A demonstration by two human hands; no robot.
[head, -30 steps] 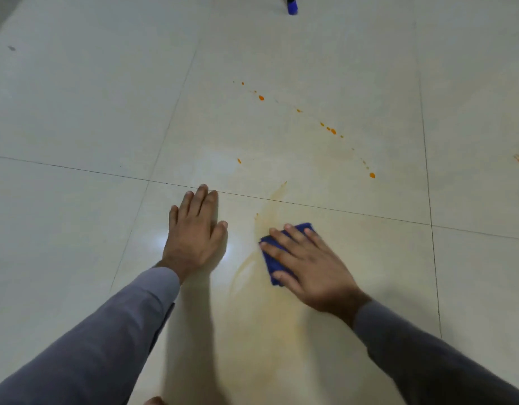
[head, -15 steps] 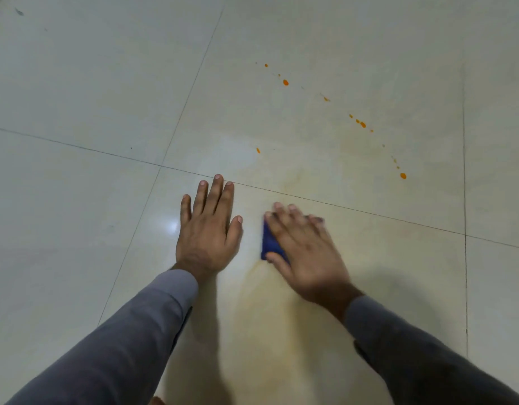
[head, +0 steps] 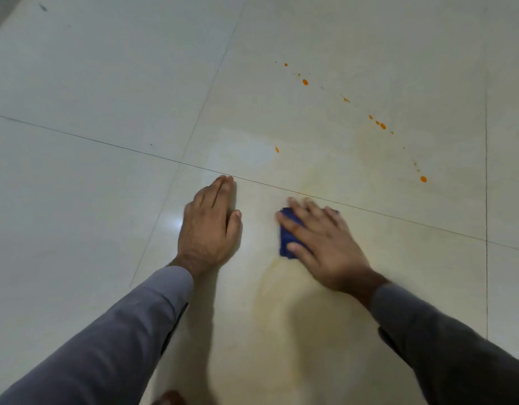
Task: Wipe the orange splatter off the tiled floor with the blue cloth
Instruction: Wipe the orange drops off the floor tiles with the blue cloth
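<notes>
The right hand (head: pixel 325 244) presses flat, fingers extended, on the folded dark blue cloth (head: pixel 287 238). The left hand (head: pixel 208 226) rests flat on the pale glossy tiled floor (head: pixel 77 200). Remaining orange droplets (head: pixel 382 126) trail diagonally ahead, beyond the grout line (head: pixel 398 217), nearer the right hand.

No legible text, labels or numbers anywhere in view.
</notes>
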